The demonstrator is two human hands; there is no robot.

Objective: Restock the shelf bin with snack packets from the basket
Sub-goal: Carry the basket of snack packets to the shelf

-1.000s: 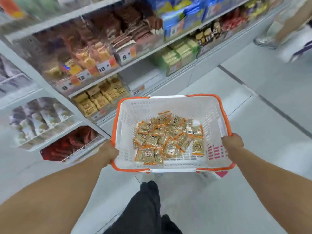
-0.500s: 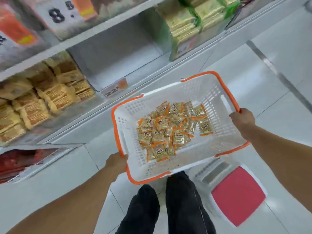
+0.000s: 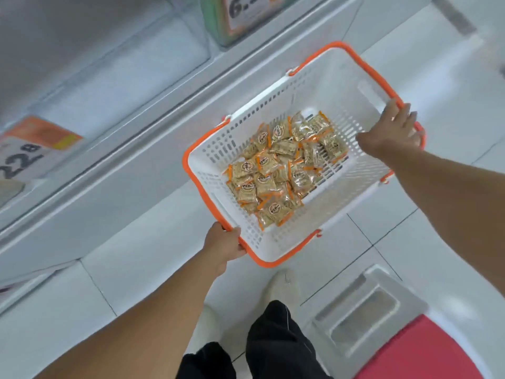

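Basket (image 3: 276,243) position is the main change: a second ago it was held level at waist height facing the shelves, and now it sits low, close to the floor (image 3: 142,250) in front of the bottom shelf (image 3: 114,149), turned at an angle with its far-right corner pointing away. The view has dropped with it, so the person appears to have bent or crouched. The left hand (image 3: 225,246) grips the orange rim at the near-left corner, fingers curled round it. The right hand (image 3: 393,132), which was clamped on the rim half a second ago, now has its fingers spread and loosened over the far-right edge, resting on it rather than holding it; I judge it is letting go. The snack packets (image 3: 281,170) lie heaped in the middle of the basket bottom, none lifted out yet. The bin to be refilled seems to be the bare compartment on the bottom shelf at far left, behind the price label (image 3: 30,151), just beside the basket. A stool with a red seat (image 3: 420,348) stands near right, by the person's dark trouser legs (image 3: 276,343). With the basket set down, the restocking itself has not begun; the freed right hand would next reach for packets.
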